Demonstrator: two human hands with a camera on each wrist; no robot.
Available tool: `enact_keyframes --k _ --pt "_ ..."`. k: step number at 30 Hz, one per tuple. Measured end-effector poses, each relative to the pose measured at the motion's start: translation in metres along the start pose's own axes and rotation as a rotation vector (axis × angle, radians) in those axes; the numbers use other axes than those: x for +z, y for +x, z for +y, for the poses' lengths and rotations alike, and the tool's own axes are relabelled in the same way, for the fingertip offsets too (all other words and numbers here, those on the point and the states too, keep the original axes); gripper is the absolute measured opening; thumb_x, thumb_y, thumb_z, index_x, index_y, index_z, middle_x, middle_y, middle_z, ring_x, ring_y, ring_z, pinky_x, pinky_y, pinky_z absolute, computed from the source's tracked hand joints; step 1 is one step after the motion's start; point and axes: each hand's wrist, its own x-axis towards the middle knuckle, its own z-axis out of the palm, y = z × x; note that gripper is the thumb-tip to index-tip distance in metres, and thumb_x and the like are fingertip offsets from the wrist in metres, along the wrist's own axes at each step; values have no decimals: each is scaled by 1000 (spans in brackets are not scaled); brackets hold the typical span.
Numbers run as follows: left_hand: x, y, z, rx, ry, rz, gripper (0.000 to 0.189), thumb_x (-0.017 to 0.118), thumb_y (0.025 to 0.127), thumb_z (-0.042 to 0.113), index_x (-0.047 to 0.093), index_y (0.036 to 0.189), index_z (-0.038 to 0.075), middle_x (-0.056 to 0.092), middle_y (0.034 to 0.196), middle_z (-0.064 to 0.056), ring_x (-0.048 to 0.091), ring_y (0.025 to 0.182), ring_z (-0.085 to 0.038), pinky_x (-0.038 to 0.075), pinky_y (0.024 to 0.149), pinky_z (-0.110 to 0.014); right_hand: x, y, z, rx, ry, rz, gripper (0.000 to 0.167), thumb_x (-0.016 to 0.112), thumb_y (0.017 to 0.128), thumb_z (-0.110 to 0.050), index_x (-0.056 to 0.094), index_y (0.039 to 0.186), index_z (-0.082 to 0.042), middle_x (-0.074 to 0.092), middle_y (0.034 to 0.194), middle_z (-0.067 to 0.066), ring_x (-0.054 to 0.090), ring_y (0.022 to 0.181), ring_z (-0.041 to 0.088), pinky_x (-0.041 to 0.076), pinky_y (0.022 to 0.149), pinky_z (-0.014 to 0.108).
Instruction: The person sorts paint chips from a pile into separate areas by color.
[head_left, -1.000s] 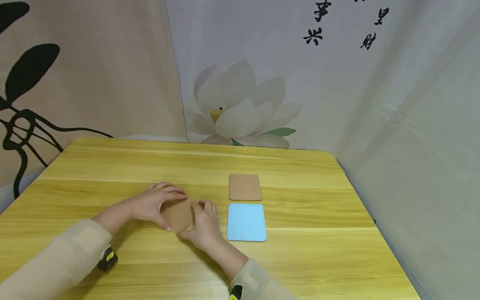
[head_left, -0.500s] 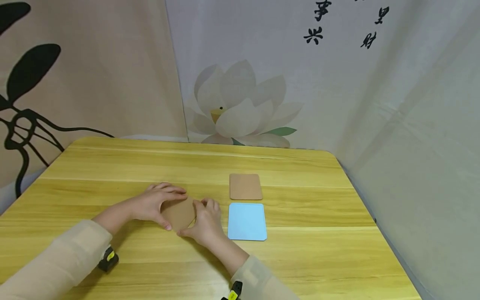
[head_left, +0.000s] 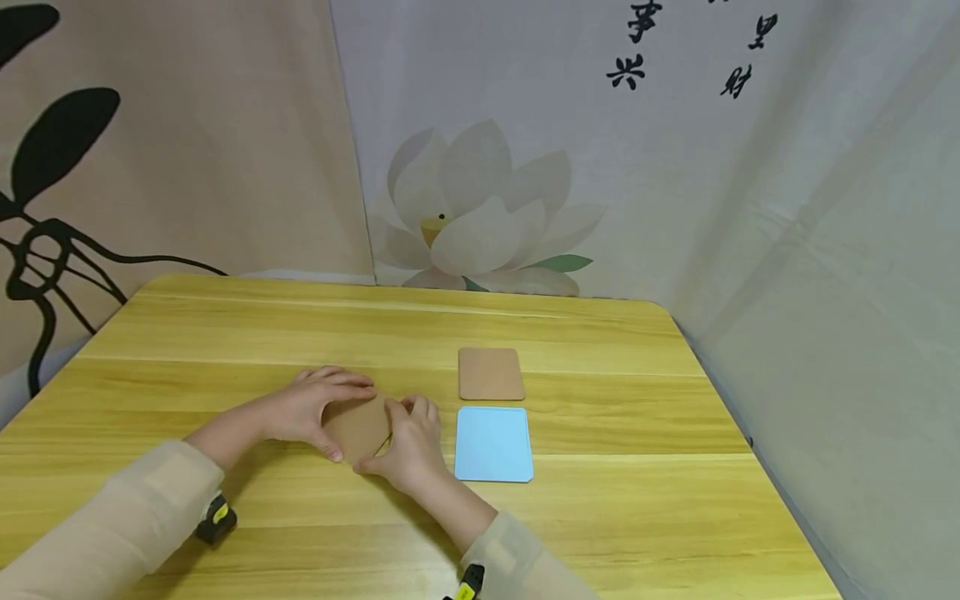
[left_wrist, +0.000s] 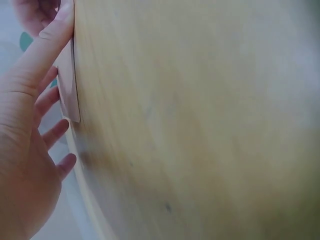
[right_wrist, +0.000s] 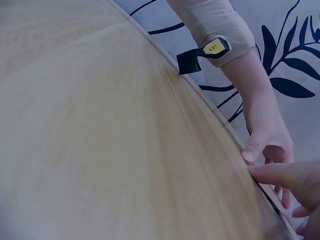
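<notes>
A brown square coaster (head_left: 357, 429) lies on the left half of the wooden table, turned at an angle. My left hand (head_left: 315, 408) holds it from the left, fingers along the far edge and thumb at the near left edge. From the right, my right hand (head_left: 407, 446) grips the same coaster, thumb at its near corner and fingers at its right side. A thin dark line shows along the right edge. The left wrist view shows the coaster (left_wrist: 69, 92) almost edge-on beside the left thumb. Seen from the right wrist, both thumbs meet close together at its near edge.
Right of the hands lies a light blue square coaster (head_left: 493, 445) with rounded corners. Just behind it is another brown coaster (head_left: 491, 374). The table (head_left: 637, 533) reaches back to a printed cloth backdrop (head_left: 675, 183). Black wrist cameras (head_left: 217, 520) are strapped near the sleeves.
My right hand has shifted very slightly away and to the right along the coaster's edge. The left hand and the other coasters stay where they were.
</notes>
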Motion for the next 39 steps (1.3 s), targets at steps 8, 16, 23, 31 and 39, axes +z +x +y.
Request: enact_keyframes --k 8,16,23,31,39 --pt "-1 -2 2 22 -33 32 100 77 57 67 56 135 7 46 140 -14 37 127 -39 22 96 -67 0 1 1 -23 11 -17 94 88 62 -45 49 140 -11 40 137 10 31 129 26 33 103 42" --pt "-1 -2 9 20 -78 22 102 80 59 61 51 138 4 42 143 -20 36 129 -44 28 96 -67 0 2 6 -64 -49 -23 100 86 61 -50 44 144 -14 40 131 9 32 125 25 32 102 39" --pt "1 2 15 9 -86 8 100 81 62 59 50 138 2 42 142 -19 37 127 -42 34 95 -62 -4 3 9 -75 -74 -30 102 87 59 -50 44 144 -14 40 126 8 33 119 24 32 99 37" --pt "7 8 19 6 -113 9 102 81 60 61 51 138 3 43 140 -16 38 124 -37 37 94 -58 -11 2 16 -98 -72 -51 101 88 59 -48 45 143 -13 39 125 7 33 117 23 33 97 36" --pt "14 19 23 29 -153 -2 103 83 59 60 52 136 -1 43 131 -14 41 117 -30 40 91 -51 -21 1 28 -112 -16 -113 100 89 59 -45 45 143 -14 37 118 3 31 112 21 32 90 34"
